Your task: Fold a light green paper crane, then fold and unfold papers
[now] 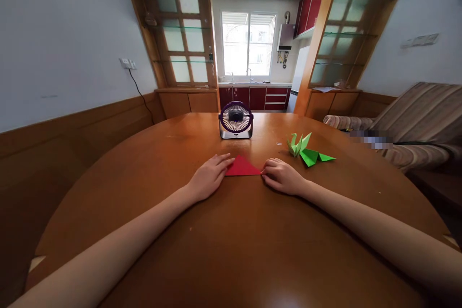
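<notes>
A red paper folded into a triangle [241,167] lies flat on the round wooden table [231,240]. My left hand [209,176] rests palm down, its fingertips pressing the triangle's left corner. My right hand [282,176] has its fingers curled, with the fingertips on the triangle's right corner. Neither hand lifts the paper off the table.
Two green folded paper figures [306,150] sit to the right, behind my right hand. A small purple desk fan [236,120] stands at the table's far middle. A striped sofa [415,125] is on the right, and a kitchen doorway lies beyond.
</notes>
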{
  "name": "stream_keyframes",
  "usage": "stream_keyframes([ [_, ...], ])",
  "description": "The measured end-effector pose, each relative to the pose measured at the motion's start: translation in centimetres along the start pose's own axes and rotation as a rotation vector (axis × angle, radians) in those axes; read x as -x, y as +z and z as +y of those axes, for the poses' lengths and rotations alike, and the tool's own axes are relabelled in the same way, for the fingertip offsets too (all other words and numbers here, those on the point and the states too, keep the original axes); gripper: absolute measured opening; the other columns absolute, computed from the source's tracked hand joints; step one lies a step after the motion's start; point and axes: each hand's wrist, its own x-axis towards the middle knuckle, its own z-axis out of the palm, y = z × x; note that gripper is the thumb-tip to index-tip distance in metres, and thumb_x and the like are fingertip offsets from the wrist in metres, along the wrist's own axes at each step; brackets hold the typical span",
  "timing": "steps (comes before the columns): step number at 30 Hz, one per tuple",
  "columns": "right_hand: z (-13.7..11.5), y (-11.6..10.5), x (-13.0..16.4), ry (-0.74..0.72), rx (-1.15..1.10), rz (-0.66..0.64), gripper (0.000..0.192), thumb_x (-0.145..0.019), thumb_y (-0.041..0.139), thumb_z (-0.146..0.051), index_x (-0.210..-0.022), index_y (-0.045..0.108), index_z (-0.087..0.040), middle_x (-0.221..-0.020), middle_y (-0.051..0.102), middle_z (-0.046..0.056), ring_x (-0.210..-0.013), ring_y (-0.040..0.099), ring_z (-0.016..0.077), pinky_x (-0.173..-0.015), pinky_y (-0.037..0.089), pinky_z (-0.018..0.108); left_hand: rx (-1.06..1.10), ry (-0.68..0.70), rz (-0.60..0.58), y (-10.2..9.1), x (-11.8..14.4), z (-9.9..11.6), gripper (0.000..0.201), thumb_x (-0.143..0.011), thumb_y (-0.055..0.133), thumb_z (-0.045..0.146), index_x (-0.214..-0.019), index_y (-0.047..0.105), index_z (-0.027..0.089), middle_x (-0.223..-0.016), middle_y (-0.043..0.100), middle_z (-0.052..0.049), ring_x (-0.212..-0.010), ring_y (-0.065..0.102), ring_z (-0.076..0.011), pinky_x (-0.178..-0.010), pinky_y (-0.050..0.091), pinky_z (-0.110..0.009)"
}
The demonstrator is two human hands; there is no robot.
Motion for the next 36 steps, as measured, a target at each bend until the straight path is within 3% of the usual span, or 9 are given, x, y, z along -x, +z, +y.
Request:
stream_keyframes([
  [2, -0.1, 0.1, -0.1, 0.023, -0.007, 0.003, 0.020, -0.088, 0.048, -0.019, -0.079, 0.065, -0.015, -0.080, 0.059, 0.008, -0.075, 0.054, 0.0187, -0.073, 0.044, 0.033, 0.010, 0.059, -0.078, 0.4, -0.1, 0.6, 0.042, -0.098, 0.035, 0.035, -0.136, 0.050, 0.022, -0.147, 0.042, -0.009, -0.134, 0.041, -0.0222, -0.113, 0.029, -0.043],
  [5, -0.3, 0.3, -0.3, 0.057, -0.060, 0.018, 0.019, -0.089, 0.049, -0.018, -0.080, 0.066, -0.015, -0.082, 0.059, 0.008, -0.076, 0.055, 0.0178, -0.073, 0.045, 0.032, 0.036, 0.026, -0.165, 1.0, -0.5, 0.7, 0.045, -0.096, 0.041, 0.041, -0.136, 0.050, 0.022, -0.147, 0.043, -0.010, -0.133, 0.043, -0.0238, -0.109, 0.036, -0.041],
  [12, -1.3, 0.8, -0.7, 0.135, -0.205, 0.050, 0.017, -0.088, 0.052, -0.019, -0.096, 0.067, -0.018, -0.092, 0.062, 0.008, -0.085, 0.058, 0.0186, -0.080, 0.048, 0.034, 0.008, 0.031, -0.045, 1.1, -1.2, 0.5, 0.036, -0.097, 0.043, 0.037, -0.119, 0.063, 0.018, -0.115, 0.064, -0.010, -0.106, 0.059, -0.0216, -0.094, 0.047, -0.035],
  [17, -2.4, 1.6, -1.3, 0.358, -0.454, 0.279, 0.035, -0.086, 0.057, -0.027, -0.119, 0.054, -0.018, -0.111, 0.058, 0.010, -0.093, 0.059, 0.0187, -0.080, 0.051, 0.035, -0.081, 0.029, 0.021, 0.5, -1.2, 1.3, 0.039, -0.100, 0.032, 0.030, -0.104, 0.067, 0.014, -0.092, 0.069, -0.010, -0.090, 0.061, -0.0215, -0.084, 0.049, -0.036],
  [19, -2.7, 2.0, -1.5, 0.466, -0.553, 0.328, 0.042, -0.084, 0.060, -0.032, -0.123, 0.051, -0.017, -0.105, 0.059, 0.009, -0.085, 0.059, 0.0170, -0.073, 0.051, 0.032, -0.093, 0.037, 0.048, 0.4, -1.2, 1.7, 0.036, -0.098, 0.033, 0.027, -0.102, 0.067, 0.014, -0.090, 0.068, -0.010, -0.088, 0.061, -0.0213, -0.082, 0.049, -0.035],
  [22, -3.0, 2.3, -1.9, 0.544, -0.645, 0.290, 0.045, -0.082, 0.063, -0.039, -0.120, 0.054, -0.016, -0.087, 0.062, 0.004, -0.072, 0.057, 0.0146, -0.067, 0.049, 0.029, -0.033, 0.056, 0.095, 0.5, -1.0, 2.4, 0.030, -0.095, 0.038, 0.024, -0.108, 0.063, 0.015, -0.095, 0.067, -0.009, -0.088, 0.062, -0.0195, -0.081, 0.050, -0.032],
  [27, -3.6, 1.9, -2.1, 0.533, -0.679, 0.213, 0.039, -0.083, 0.062, -0.044, -0.110, 0.061, -0.016, -0.080, 0.064, 0.003, -0.070, 0.056, 0.0149, -0.066, 0.045, 0.028, 0.054, 0.082, 0.126, 1.0, -0.8, 4.1, 0.028, -0.094, 0.039, 0.021, -0.114, 0.059, 0.018, -0.096, 0.065, -0.007, -0.086, 0.064, -0.0172, -0.078, 0.052, -0.029],
  [36, -4.1, 1.8, -2.1, 0.446, -0.892, 0.176, 0.022, -0.084, 0.061, -0.034, -0.097, 0.062, -0.016, -0.089, 0.067, 0.004, -0.087, 0.061, 0.0189, -0.083, 0.047, 0.034, 0.105, 0.106, 0.181, 1.4, -0.4, 5.5, 0.027, -0.093, 0.041, 0.021, -0.115, 0.057, 0.018, -0.103, 0.065, -0.008, -0.088, 0.065, -0.0172, -0.078, 0.053, -0.029],
])
